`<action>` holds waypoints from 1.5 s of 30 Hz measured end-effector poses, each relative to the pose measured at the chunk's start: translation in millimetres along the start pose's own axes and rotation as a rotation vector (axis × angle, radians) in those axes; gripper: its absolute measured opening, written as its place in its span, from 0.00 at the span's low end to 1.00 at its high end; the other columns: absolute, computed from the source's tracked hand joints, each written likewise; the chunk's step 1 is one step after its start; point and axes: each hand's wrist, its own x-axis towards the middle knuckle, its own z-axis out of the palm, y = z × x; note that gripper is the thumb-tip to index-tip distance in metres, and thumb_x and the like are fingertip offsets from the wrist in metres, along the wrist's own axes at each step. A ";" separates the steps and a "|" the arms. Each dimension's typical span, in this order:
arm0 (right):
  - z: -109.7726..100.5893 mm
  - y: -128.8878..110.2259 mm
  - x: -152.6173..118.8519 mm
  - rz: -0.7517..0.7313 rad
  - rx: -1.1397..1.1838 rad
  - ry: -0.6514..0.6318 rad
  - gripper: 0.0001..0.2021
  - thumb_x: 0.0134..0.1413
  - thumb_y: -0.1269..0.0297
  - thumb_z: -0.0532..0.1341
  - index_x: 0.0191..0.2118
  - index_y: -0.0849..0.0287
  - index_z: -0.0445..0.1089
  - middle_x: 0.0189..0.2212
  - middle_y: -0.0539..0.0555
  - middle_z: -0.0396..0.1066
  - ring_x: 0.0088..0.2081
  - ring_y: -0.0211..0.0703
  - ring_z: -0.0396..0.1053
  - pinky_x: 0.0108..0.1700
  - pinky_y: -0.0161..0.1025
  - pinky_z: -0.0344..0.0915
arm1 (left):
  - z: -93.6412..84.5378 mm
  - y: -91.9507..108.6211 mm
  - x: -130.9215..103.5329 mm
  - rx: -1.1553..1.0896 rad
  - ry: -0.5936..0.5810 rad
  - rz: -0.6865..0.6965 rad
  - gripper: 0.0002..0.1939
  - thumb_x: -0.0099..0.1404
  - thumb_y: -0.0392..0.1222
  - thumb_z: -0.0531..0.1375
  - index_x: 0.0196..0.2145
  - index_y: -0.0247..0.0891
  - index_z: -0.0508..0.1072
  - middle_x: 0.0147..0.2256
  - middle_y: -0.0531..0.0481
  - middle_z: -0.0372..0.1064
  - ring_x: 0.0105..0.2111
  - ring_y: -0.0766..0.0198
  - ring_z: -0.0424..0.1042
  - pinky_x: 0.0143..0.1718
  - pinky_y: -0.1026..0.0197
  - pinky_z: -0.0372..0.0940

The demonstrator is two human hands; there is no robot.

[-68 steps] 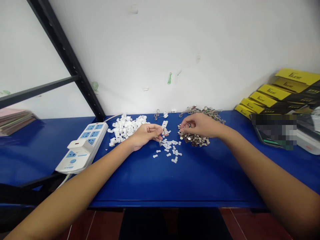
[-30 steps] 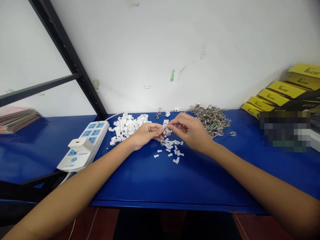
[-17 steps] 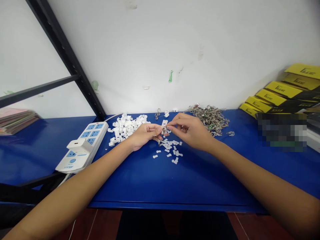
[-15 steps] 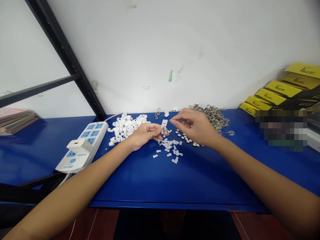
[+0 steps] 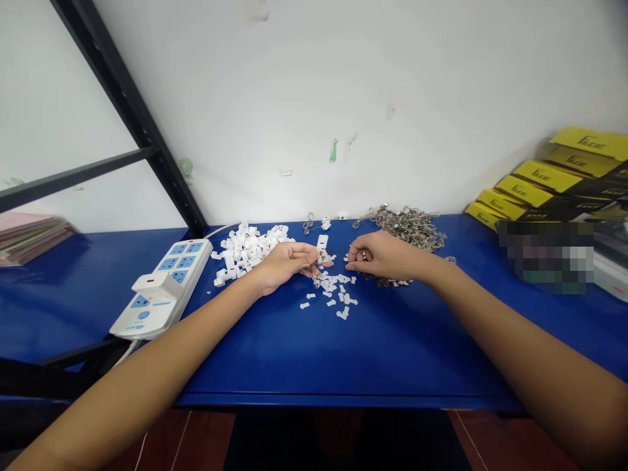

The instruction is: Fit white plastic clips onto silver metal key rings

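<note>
Right hand lowered to discs, closure unclear; left hand pinching white piece. Apparently picking, needing one disc isolated.

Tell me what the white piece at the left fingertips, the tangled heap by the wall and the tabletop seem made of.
White piece: probably satin plastic, by its even color and crisp edges, though it's small here. Tangled heap: likely shiny metal, by its silvery, glinting loops. Tabletop: smooth, glossy blue with soft reflections; painted metal or laminate, can't tell.
</note>
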 end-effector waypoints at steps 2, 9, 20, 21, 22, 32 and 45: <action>-0.1 -0.6 -0.5 0.000 0.016 -0.010 0.12 0.57 0.51 0.66 0.35 0.56 0.75 0.27 0.53 0.76 0.27 0.43 0.71 0.29 0.41 0.62 | 0.3 0.4 -0.1 0.000 -0.003 0.001 0.20 0.63 0.56 0.70 0.42 0.36 0.81 0.38 0.42 0.81 0.36 0.60 0.78 0.40 0.57 0.71; 0.2 -31.9 -5.8 -0.106 0.241 0.329 0.14 0.60 0.49 0.66 0.35 0.55 0.76 0.28 0.53 0.73 0.30 0.42 0.67 0.33 0.42 0.62 | 2.2 1.4 -0.6 -0.002 -0.029 0.033 0.18 0.65 0.55 0.69 0.41 0.37 0.81 0.45 0.40 0.81 0.36 0.61 0.78 0.40 0.57 0.71; 24.6 -40.9 -1.7 -0.322 0.175 0.529 0.08 0.65 0.59 0.64 0.38 0.56 0.76 0.30 0.51 0.69 0.29 0.38 0.65 0.32 0.39 0.62 | 5.2 5.6 -3.1 0.027 -0.019 0.025 0.19 0.64 0.56 0.69 0.40 0.34 0.81 0.38 0.42 0.81 0.35 0.63 0.77 0.42 0.59 0.69; 25.7 -39.9 -1.5 -0.348 0.158 0.529 0.07 0.65 0.60 0.64 0.38 0.56 0.76 0.30 0.51 0.69 0.29 0.38 0.65 0.32 0.38 0.62 | 5.4 5.7 -3.2 0.022 -0.019 0.026 0.19 0.65 0.56 0.69 0.40 0.34 0.81 0.37 0.43 0.81 0.34 0.64 0.77 0.41 0.60 0.69; 26.5 -39.0 -1.4 -0.371 0.139 0.526 0.06 0.66 0.61 0.63 0.39 0.56 0.77 0.30 0.51 0.69 0.29 0.38 0.65 0.32 0.38 0.62 | 5.6 5.8 -3.1 0.017 -0.018 0.027 0.19 0.65 0.55 0.69 0.40 0.34 0.81 0.36 0.44 0.80 0.34 0.64 0.77 0.41 0.60 0.69; 13.4 -38.2 -6.1 -0.426 0.093 0.560 0.08 0.64 0.66 0.61 0.40 0.55 0.79 0.28 0.51 0.71 0.28 0.38 0.65 0.32 0.39 0.62 | 3.4 2.6 -0.6 -0.029 0.006 0.011 0.20 0.62 0.56 0.70 0.39 0.35 0.79 0.37 0.43 0.80 0.35 0.62 0.78 0.40 0.60 0.69; 6.2 4.1 5.8 -0.087 -0.119 0.166 0.10 0.60 0.59 0.61 0.37 0.55 0.79 0.35 0.56 0.77 0.35 0.47 0.72 0.37 0.44 0.64 | 1.8 -0.9 0.1 -0.013 -0.003 0.012 0.19 0.63 0.56 0.70 0.41 0.37 0.80 0.33 0.45 0.79 0.40 0.58 0.79 0.41 0.59 0.70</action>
